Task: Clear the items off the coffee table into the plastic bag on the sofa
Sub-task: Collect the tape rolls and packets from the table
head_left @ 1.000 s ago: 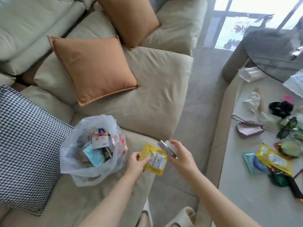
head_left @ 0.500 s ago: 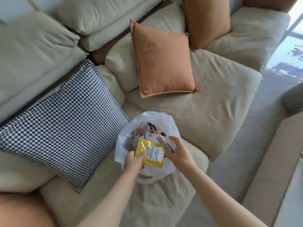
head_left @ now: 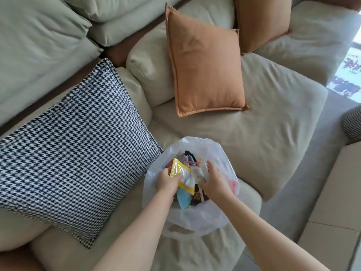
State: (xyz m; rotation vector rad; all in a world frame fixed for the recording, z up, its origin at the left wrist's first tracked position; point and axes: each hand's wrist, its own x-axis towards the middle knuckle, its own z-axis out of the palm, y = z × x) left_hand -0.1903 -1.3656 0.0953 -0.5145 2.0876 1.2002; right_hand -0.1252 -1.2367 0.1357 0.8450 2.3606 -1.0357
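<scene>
A translucent white plastic bag [head_left: 224, 153] stands open on the beige sofa seat [head_left: 263, 133], holding several small packets and boxes. My left hand [head_left: 167, 180] grips a yellow packet [head_left: 180, 171] just inside the bag's mouth, on its left side. My right hand [head_left: 215, 182] reaches palm-down into the bag from the right. A small whitish tin [head_left: 198, 174], blurred, shows between its thumb and fingers. A light blue packet [head_left: 183, 198] lies in the bag below the yellow one.
A black-and-white houndstooth cushion [head_left: 78, 143] leans right beside the bag on its left. An orange cushion [head_left: 205, 69] stands behind the bag, a second one further back. The coffee table's beige edge [head_left: 336, 202] shows at the right; grey floor lies between it and the sofa.
My view has swung left from the coffee table to the sofa. Both hands have moved from in front of the bag down into its mouth, carrying the yellow packet and the tin.
</scene>
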